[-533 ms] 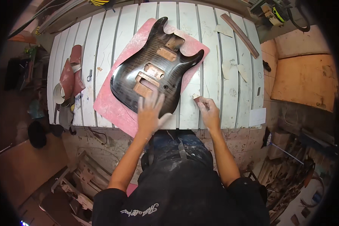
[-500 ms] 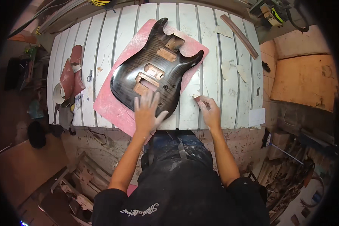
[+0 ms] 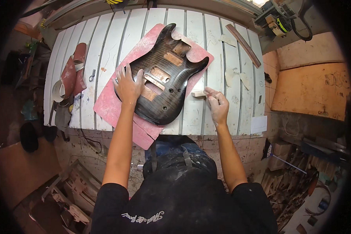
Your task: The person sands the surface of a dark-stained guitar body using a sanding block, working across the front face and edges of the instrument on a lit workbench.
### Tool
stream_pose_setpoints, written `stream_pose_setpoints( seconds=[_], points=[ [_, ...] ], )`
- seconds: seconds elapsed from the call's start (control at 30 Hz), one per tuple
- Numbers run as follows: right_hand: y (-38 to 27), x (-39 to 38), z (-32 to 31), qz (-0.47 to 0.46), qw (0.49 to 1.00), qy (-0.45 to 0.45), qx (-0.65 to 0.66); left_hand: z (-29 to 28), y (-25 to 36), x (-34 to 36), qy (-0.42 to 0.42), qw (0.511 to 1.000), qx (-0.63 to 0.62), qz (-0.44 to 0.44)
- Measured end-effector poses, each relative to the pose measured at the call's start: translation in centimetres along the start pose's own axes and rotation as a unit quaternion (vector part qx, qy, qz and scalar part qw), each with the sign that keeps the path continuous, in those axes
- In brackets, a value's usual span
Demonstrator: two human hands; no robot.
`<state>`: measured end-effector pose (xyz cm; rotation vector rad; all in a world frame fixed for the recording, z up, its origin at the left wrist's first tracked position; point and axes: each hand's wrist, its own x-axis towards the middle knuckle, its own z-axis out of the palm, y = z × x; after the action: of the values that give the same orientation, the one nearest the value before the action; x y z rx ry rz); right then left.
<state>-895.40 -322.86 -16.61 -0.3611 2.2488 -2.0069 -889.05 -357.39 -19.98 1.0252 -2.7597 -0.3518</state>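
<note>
A dark, glossy electric guitar body (image 3: 174, 103) with bare-wood pickup cavities lies face up on a dusty pink mat (image 3: 108, 102). My left hand (image 3: 129, 85) rests flat on its left side, fingers spread and thumb toward the middle cavities. Just off the body's right edge, my right hand (image 3: 217, 102) pinches a small folded piece of sandpaper (image 3: 199, 94) between thumb and fingers. Its pale backing faces up, above the white slats.
Under the mat is a white slatted table (image 3: 191, 117). Red sandpaper rolls (image 3: 69, 76) lie at its left, near a small metal piece (image 3: 92, 75). A brown wooden strip (image 3: 243, 45), torn paper scraps (image 3: 231, 77) and a white sheet (image 3: 259, 124) lie at the right.
My left hand has moved left and up, from the body's lower middle to its left side. The sandpaper in my right hand has turned from its reddish face to its pale one.
</note>
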Motion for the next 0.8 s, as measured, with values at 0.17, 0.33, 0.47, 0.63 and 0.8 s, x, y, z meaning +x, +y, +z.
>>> stream_pose_setpoints(
  seconds=[0.17,0.33,0.47,0.63,0.8],
  points=[
    [0.0,-2.2,1.1,0.14,0.976,-0.086,0.145,0.6,-0.6,-0.1,0.03,0.999,-0.012,-0.001],
    [0.6,-5.1,3.3,0.022,0.968,-0.187,-0.167,0.4,-0.4,-0.1,0.035,0.999,-0.019,-0.002],
    [-0.5,-4.9,4.1,-0.042,0.93,-0.241,-0.274,0.3,-0.4,-0.1,0.036,0.999,-0.02,0.0],
    [0.0,-2.9,4.5,-0.133,0.92,-0.278,-0.241,0.4,-0.6,-0.1,0.042,0.999,-0.025,-0.002],
    [1.2,-2.8,4.5,-0.228,0.887,-0.232,-0.327,0.1,-0.2,-0.2,0.043,0.999,-0.028,0.003]
  ],
)
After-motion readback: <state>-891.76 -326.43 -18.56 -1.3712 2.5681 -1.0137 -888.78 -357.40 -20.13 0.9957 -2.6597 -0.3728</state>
